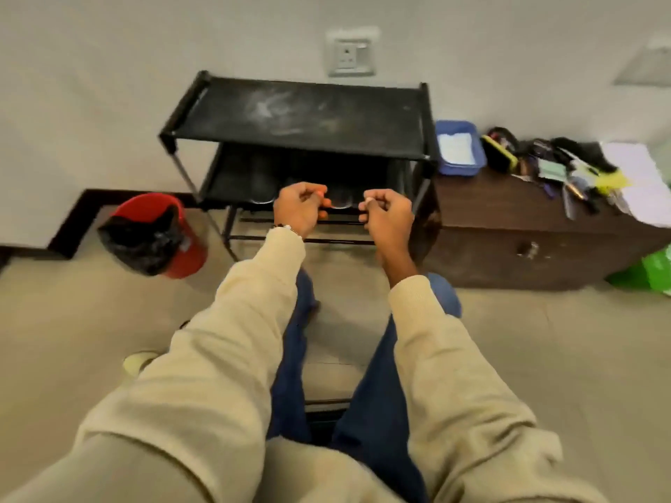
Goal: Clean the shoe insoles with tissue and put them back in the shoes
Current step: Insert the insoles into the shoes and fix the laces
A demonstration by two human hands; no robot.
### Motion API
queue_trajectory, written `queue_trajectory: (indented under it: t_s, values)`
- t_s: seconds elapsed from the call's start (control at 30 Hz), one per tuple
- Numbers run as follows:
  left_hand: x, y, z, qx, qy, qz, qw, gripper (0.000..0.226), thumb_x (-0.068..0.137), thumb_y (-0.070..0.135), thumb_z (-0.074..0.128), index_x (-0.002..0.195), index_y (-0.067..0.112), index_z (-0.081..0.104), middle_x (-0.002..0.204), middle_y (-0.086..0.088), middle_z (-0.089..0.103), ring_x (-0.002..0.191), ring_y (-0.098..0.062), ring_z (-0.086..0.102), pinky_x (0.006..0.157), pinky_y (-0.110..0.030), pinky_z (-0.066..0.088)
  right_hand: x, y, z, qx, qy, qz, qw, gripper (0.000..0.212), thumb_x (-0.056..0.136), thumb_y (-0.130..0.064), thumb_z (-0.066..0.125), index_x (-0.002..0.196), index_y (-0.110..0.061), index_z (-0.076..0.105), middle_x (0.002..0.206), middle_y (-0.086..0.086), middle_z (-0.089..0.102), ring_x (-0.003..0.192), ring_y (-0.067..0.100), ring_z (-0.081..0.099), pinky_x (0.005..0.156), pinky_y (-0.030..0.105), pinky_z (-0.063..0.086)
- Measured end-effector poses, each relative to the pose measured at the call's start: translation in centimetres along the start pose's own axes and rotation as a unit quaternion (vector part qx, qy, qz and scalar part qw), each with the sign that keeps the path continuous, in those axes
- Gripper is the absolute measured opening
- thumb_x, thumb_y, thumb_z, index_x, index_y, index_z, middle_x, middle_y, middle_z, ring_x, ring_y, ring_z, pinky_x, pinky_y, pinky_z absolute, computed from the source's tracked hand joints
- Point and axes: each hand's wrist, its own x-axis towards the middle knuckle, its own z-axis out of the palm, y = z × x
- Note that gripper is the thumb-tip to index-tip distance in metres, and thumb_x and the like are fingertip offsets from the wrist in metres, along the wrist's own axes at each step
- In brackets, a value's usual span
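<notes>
A black two-shelf shoe rack (297,114) stands against the wall ahead of me. Dark shoes (339,202) with pale toe edges sit on its lower shelf, mostly in shadow. My left hand (299,208) and my right hand (386,216) are held up side by side in front of that shelf. On both, the fingers are curled with the thumb against them, and I see nothing in either. The shoe toes show in the gap between my hands. No insole is visible. White paper, perhaps tissue, lies in a blue tray (458,148) to the rack's right.
A red bin (170,245) lined with a black bag stands on the floor left of the rack. A low brown cabinet (508,241) on the right carries the blue tray and cluttered small items. A green bag (653,270) lies beside it. My knees are below my arms.
</notes>
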Motion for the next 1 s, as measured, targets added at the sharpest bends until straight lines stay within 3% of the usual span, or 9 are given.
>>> queue_trajectory:
  t_s: [0.13, 0.33, 0.5, 0.67, 0.8, 0.87, 0.93, 1.0]
  values:
    - [0.2, -2.9, -10.0, -0.045, 0.124, -0.026, 0.991, 0.019, 0.097, 0.004, 0.048, 0.107, -0.003, 0.063, 0.079, -0.009, 0.063, 0.057, -0.007, 0.057, 0.043, -0.01, 0.04, -2.4, -1.3, 9.2, -0.007, -0.128, -0.01, 0.992, 0.017, 0.092, -0.002, 0.051, 0.095, -0.006, 0.067, 0.082, 0.011, 0.069, 0.064, 0.011, 0.062, 0.052, 0.014, 0.047]
    - [-2.0, -10.1, -19.9, -0.054, 0.25, -0.118, 0.96, 0.018, 0.095, 0.009, 0.05, 0.104, 0.007, 0.066, 0.075, -0.001, 0.067, 0.056, -0.011, 0.059, 0.051, -0.022, 0.045, -6.5, -0.8, 20.9, -0.053, -0.297, -0.018, 0.953, 0.014, 0.092, -0.003, 0.052, 0.09, -0.006, 0.066, 0.075, 0.011, 0.067, 0.062, 0.017, 0.062, 0.056, 0.024, 0.051]
    - [-3.9, -17.5, -25.7, -0.084, 0.314, -0.213, 0.921, 0.022, 0.094, 0.009, 0.049, 0.103, 0.008, 0.068, 0.084, -0.007, 0.071, 0.062, -0.018, 0.062, 0.055, -0.026, 0.046, -10.3, 2.1, 29.2, -0.152, -0.441, 0.022, 0.884, 0.012, 0.094, -0.011, 0.054, 0.086, -0.01, 0.063, 0.071, 0.008, 0.065, 0.057, 0.014, 0.057, 0.049, 0.018, 0.043]
    - [-5.6, -26.1, -29.0, -0.172, 0.383, -0.33, 0.845, 0.025, 0.093, -0.001, 0.045, 0.109, -0.004, 0.065, 0.075, -0.012, 0.065, 0.054, -0.021, 0.056, 0.046, -0.021, 0.043, -13.3, 8.3, 35.3, -0.276, -0.542, 0.078, 0.79, 0.012, 0.09, -0.009, 0.057, 0.08, -0.009, 0.062, 0.069, 0.008, 0.064, 0.054, 0.017, 0.056, 0.051, 0.026, 0.047]
    - [-7.5, -32.9, -29.7, -0.232, 0.343, -0.411, 0.812, 0.03, 0.097, -0.007, 0.038, 0.122, -0.016, 0.05, 0.074, -0.011, 0.056, 0.078, -0.029, 0.06, 0.039, -0.014, 0.039, -15.2, 14.9, 38.3, -0.366, -0.586, 0.114, 0.714, 0.021, 0.088, -0.008, 0.058, 0.067, -0.013, 0.058, 0.072, 0.013, 0.065, 0.059, 0.024, 0.058, 0.058, 0.032, 0.052]
    - [-8.2, -37.1, -29.4, -0.23, 0.34, -0.47, 0.781, 0.028, 0.097, -0.001, 0.042, 0.12, -0.011, 0.054, 0.076, -0.012, 0.058, 0.074, -0.028, 0.061, 0.051, -0.023, 0.046, -16.0, 18.4, 39.3, -0.407, -0.595, 0.127, 0.682, 0.015, 0.086, -0.01, 0.06, 0.071, -0.011, 0.059, 0.08, 0.016, 0.068, 0.066, 0.026, 0.063, 0.065, 0.035, 0.057]
    - [-8.6, -40.7, -28.8, -0.21, 0.323, -0.526, 0.758, 0.018, 0.096, 0.009, 0.047, 0.102, 0.001, 0.062, 0.083, -0.011, 0.061, 0.061, -0.02, 0.056, 0.059, -0.027, 0.046, -16.8, 22.0, 40.0, -0.441, -0.607, 0.127, 0.649, 0.009, 0.085, -0.016, 0.062, 0.087, -0.007, 0.065, 0.093, 0.016, 0.069, 0.082, 0.03, 0.067, 0.077, 0.041, 0.059]
    - [-8.5, -43.3, -28.0, -0.217, 0.313, -0.552, 0.742, 0.018, 0.096, 0.012, 0.048, 0.079, 0.012, 0.056, 0.082, -0.01, 0.058, 0.058, -0.018, 0.052, 0.057, -0.027, 0.043, -17.4, 24.5, 40.3, -0.47, -0.614, 0.119, 0.623, 0.022, 0.087, -0.02, 0.064, 0.103, -0.006, 0.065, 0.106, 0.016, 0.067, 0.098, 0.032, 0.064, 0.086, 0.042, 0.055]
